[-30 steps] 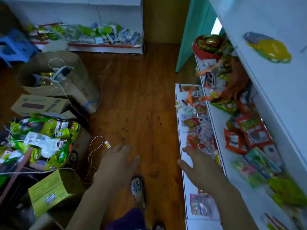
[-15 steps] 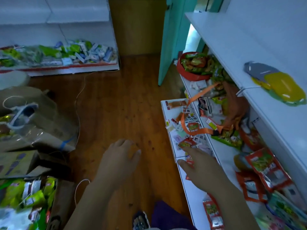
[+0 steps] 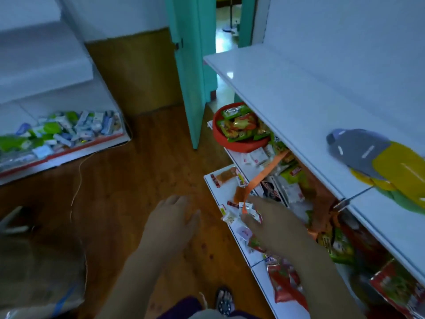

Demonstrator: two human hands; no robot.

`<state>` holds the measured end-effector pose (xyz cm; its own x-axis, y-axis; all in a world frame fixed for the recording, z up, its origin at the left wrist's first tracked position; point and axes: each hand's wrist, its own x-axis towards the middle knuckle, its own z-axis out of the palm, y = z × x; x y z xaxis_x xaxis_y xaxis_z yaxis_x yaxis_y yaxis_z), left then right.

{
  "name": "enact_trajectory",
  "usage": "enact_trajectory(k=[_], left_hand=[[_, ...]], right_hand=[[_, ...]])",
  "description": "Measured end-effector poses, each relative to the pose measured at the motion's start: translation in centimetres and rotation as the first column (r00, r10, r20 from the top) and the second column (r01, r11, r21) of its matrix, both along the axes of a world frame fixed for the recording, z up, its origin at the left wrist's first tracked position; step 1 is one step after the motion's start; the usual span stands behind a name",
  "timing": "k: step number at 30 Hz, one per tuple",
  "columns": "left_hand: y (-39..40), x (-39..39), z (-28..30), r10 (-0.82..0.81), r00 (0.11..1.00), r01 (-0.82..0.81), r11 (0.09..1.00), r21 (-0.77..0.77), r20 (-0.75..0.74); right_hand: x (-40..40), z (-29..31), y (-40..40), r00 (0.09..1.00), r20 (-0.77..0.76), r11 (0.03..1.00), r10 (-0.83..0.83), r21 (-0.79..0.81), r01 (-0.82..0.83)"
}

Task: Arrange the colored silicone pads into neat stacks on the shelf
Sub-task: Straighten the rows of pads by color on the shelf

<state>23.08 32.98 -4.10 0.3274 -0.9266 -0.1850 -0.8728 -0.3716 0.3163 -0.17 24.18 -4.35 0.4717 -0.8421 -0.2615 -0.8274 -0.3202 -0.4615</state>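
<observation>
The pads [image 3: 388, 166] lie on the upper shelf [image 3: 287, 93], out at about three o'clock from the middle of the view: a grey one on top, overlapping a yellow one, with green edges showing beneath. They are fanned out and skewed, not squared into a stack, so by my reading the arranging has not yet begun; all of it is left to do, and neither hand is near them.

The left hand [image 3: 171, 223] hangs over the wooden floor [image 3: 138, 180] at about six o'clock, palm down, fingers loose and slightly spread, holding nothing.

The right hand [image 3: 273, 223] reaches forward at about five o'clock, over the lower shelf [image 3: 218, 192], which is littered with small snack packets [image 3: 243, 210]. Its fingers are relaxed and extended toward the packets and an orange strap [image 3: 266, 171] trailing across them; whether the fingertips touch anything I cannot tell, and I see no grip on any item.

To reach the pads, the right hand would need to rise toward two o'clock onto the upper shelf.
</observation>
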Motion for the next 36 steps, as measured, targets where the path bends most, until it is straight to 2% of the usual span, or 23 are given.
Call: enact_trajectory(k=[3,6,11,13,18,23,26,29,31,36], left_hand=[[-5.7,0.7,0.4,-0.134,0.991,0.132,0.989,-0.070,-0.019],[-11.8,0.8,0.7,-0.278,0.960,0.271,0.952,-0.146,-0.030],[-21.7,-0.2,2.3,-0.536,0.843,0.506,0.823,-0.258,-0.054],[-24.8,-0.9,3.2,-0.645,0.760,0.599,0.743,-0.300,-0.080],[-29.6,-4.5,5.0,-0.814,0.570,0.744,0.569,-0.351,-0.114],[-30.8,-10.4,4.4,-0.915,0.388,0.829,0.398,-0.393,-0.110],[-30.8,-13.5,3.2,-0.951,0.302,0.876,0.302,-0.376,-0.060],[-30.8,-16.0,2.2,-0.950,0.313,0.883,0.298,-0.364,-0.019],[-31.0,-17.5,1.8,-0.933,0.360,0.869,0.329,-0.370,0.015],[-32.0,-20.1,2.3,-0.868,0.477,0.862,0.431,-0.266,0.137]], right_hand=[[0.1,0.9,-2.7,0.996,0.008,0.996,-0.086,0.005,0.086],[0.5,1.7,-4.6,0.988,0.009,0.986,-0.153,-0.064,0.153],[0.7,4.3,-7.4,0.917,0.031,0.910,-0.398,-0.116,0.399],[0.8,5.7,-7.6,0.856,0.060,0.843,-0.513,-0.150,0.516],[0.6,7.7,-6.2,0.621,0.089,0.591,-0.779,-0.225,0.774],[-1.8,7.2,-4.2,0.378,0.023,0.352,-0.926,-0.315,0.881],[-3.7,6.3,-3.2,0.269,0.019,0.246,-0.963,-0.346,0.905],[-5.6,5.8,-3.0,0.213,0.018,0.194,-0.977,-0.347,0.917],[-7.1,5.5,-3.2,0.205,0.026,0.182,-0.978,-0.358,0.916],[-10.8,4.8,-4.5,0.200,0.055,0.169,-0.978,-0.348,0.922]])
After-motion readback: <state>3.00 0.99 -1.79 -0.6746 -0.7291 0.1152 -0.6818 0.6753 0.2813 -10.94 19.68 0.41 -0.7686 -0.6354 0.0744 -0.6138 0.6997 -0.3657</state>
